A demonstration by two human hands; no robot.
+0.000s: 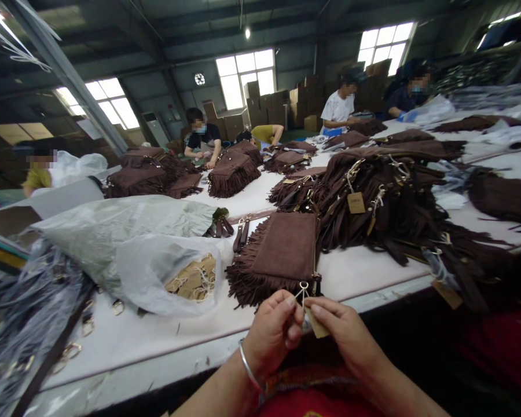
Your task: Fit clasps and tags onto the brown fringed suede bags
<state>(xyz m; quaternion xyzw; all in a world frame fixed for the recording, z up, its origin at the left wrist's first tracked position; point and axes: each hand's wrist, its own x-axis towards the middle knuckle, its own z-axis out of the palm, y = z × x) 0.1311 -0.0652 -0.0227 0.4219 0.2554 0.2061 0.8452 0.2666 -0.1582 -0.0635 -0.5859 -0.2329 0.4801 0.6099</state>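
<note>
A brown fringed suede bag (284, 246) lies flat at the table's front edge, its zipper side to the right. White string (303, 294) runs through the metal ring (304, 285) at the bag's near corner. My left hand (275, 327) is closed in a pinch on one part of that string. In my right hand (336, 324) the fingers pinch a tan hang tag (318, 325) by its string end, just below the ring. Fingers cover part of the string, and whether it is knotted cannot be seen.
A plastic bag (143, 284) of tan tags (195, 279) lies left of the fringed bag. Beyond are short wrist straps (241, 234). A large heap of fringed bags (386, 197) stands on the right, wrapped straps (35, 313) at far left. Several co-workers (203, 136) are across the table.
</note>
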